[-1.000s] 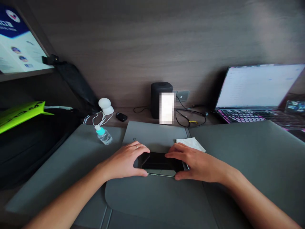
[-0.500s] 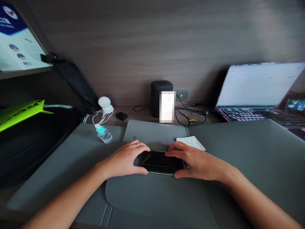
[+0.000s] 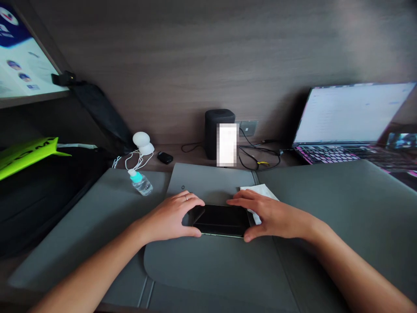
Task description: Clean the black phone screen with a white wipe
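Note:
A smartphone (image 3: 222, 220) lies sideways, its dark screen up, low over or on the grey pouch (image 3: 211, 265); I cannot tell whether it touches. My left hand (image 3: 174, 216) grips its left end, thumb on the near edge and fingers along the far edge. At the right end, my right hand (image 3: 265, 214) spans the phone loosely, thumb by the near corner and fingertips at the far edge. A folded white wipe or tissue (image 3: 269, 190) lies partly under my right hand. Left of the pouch stands a small clear bottle (image 3: 142, 184) with a teal collar.
Behind are a black speaker-like cylinder (image 3: 211, 139), a black cable (image 3: 250, 163), a small black object (image 3: 164, 157) and a white rounded device (image 3: 142, 142) with a cord. An open laptop (image 3: 348, 117) stands right; a black bag (image 3: 48, 200) is left.
My right hand has shifted slightly right and away, its grip looser, so more of the white wipe shows between thumb and fingers. My left hand stays on the phone. The view has shifted a little.

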